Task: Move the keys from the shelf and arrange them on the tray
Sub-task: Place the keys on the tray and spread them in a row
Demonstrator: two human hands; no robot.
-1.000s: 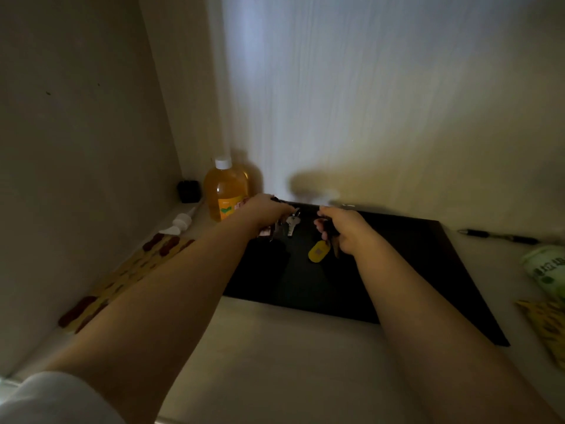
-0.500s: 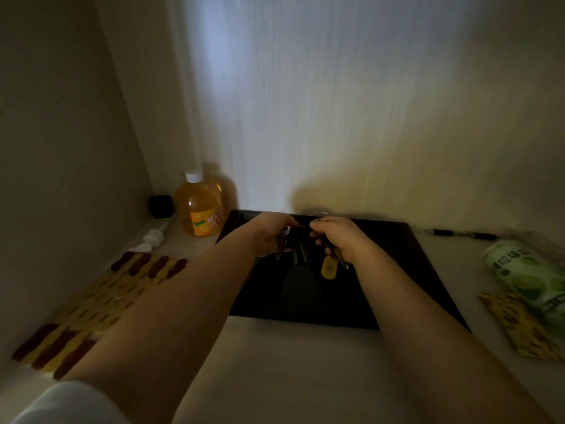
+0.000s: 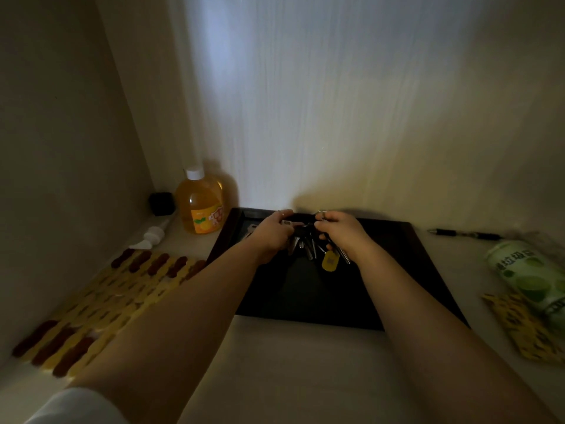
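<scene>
A black rectangular tray lies on the pale shelf surface against the back wall. Both my hands hover over its far middle. My left hand and my right hand each pinch part of a bunch of metal keys that hangs between them. A yellow tag dangles from the bunch under my right hand. Another small pale object lies on the tray just left of my left hand; it is too dim to identify.
An orange-liquid bottle with white cap stands left of the tray, a black cube and a white pump nozzle beside it. A yellow-and-brown mat lies at left. At right are a pen, a green can and a yellow packet.
The camera view has dropped, so the tray sits lower in frame. My hands have drawn closer together, and both now grip one bunch of keys above the tray's far part.
</scene>
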